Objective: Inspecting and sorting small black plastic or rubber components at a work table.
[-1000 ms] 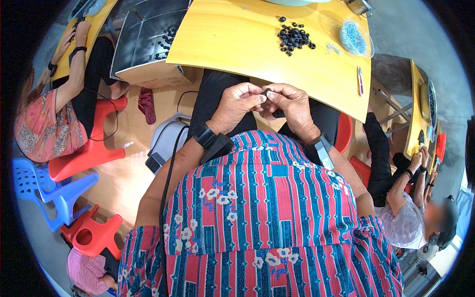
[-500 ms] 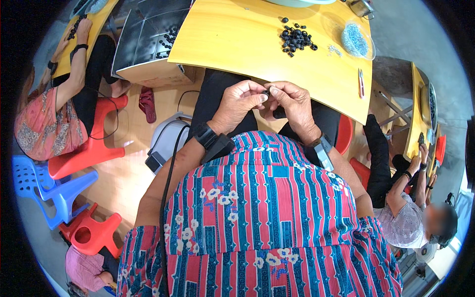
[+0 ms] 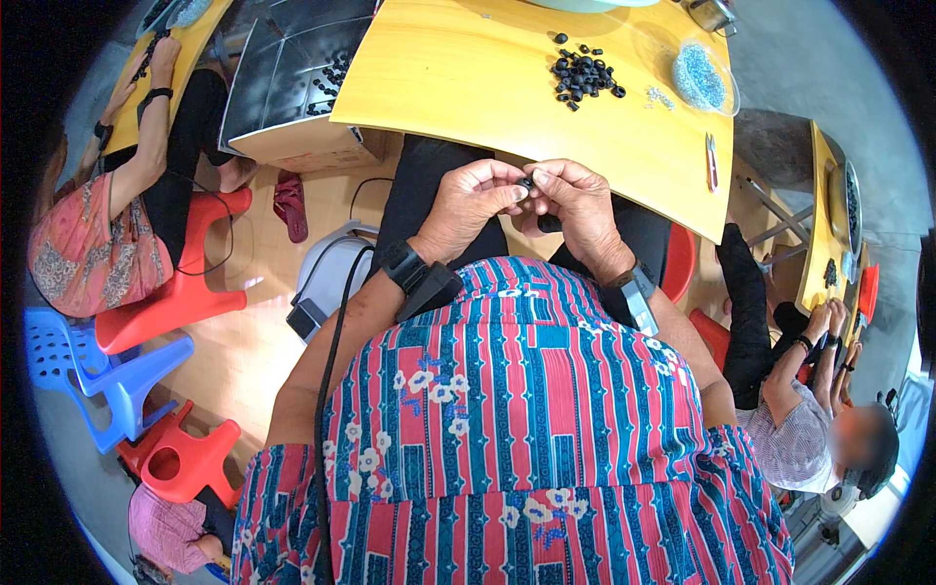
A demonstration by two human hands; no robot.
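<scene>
My left hand (image 3: 466, 209) and my right hand (image 3: 577, 207) meet just off the table's near edge. Thumb and fingers of both are pinched around a small black part (image 3: 526, 182), mostly covered by the fingertips. Under my right palm shows another black piece (image 3: 549, 223), partly hidden, and I cannot tell how it is held. Beyond the hands, a pile of small black parts (image 3: 585, 76) lies on the yellow table (image 3: 458, 73). To its right stand a clear bowl of small pale-blue pieces (image 3: 699, 78) and a few loose clear pieces (image 3: 660, 97).
Red-handled snips (image 3: 712, 163) lie near the table's right edge. At the far left is a black-lined box (image 3: 278, 88) holding more black parts. A metal cup (image 3: 712, 17) stands at the back. Other people work at tables on both sides; red stools (image 3: 180, 278) stand left.
My hands stay in nearly the same place, with the fingers shifting slightly around the black part. At the right, a co-worker's hands have drawn back from the black pieces on their table.
</scene>
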